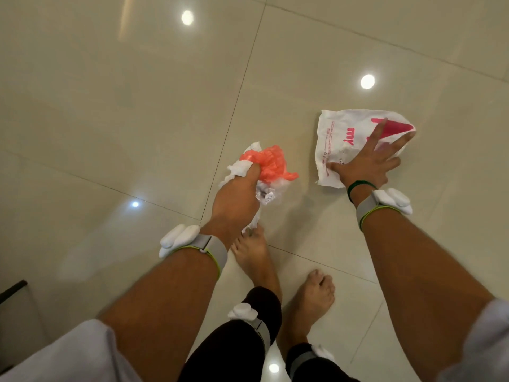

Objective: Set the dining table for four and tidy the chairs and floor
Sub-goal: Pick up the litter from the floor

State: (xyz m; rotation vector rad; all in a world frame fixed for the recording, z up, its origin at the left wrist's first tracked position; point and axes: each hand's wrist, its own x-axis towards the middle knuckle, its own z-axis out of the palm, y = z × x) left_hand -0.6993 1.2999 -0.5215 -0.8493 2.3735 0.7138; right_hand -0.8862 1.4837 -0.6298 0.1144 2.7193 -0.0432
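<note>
My left hand (237,199) grips a crumpled bundle of plastic litter (271,164), orange on top with white and clear film beneath, held above the floor. A flat white plastic bag with pink print (344,139) lies on the glossy cream floor tiles (137,106) to the right. My right hand (369,161) rests on that bag with fingers spread and straight, covering its lower right part.
My two bare feet (311,296) stand just below the hands. A dark-edged piece of furniture (13,290) shows at the lower left edge. Ceiling lights reflect in the tiles, whose dark grout lines cross the view.
</note>
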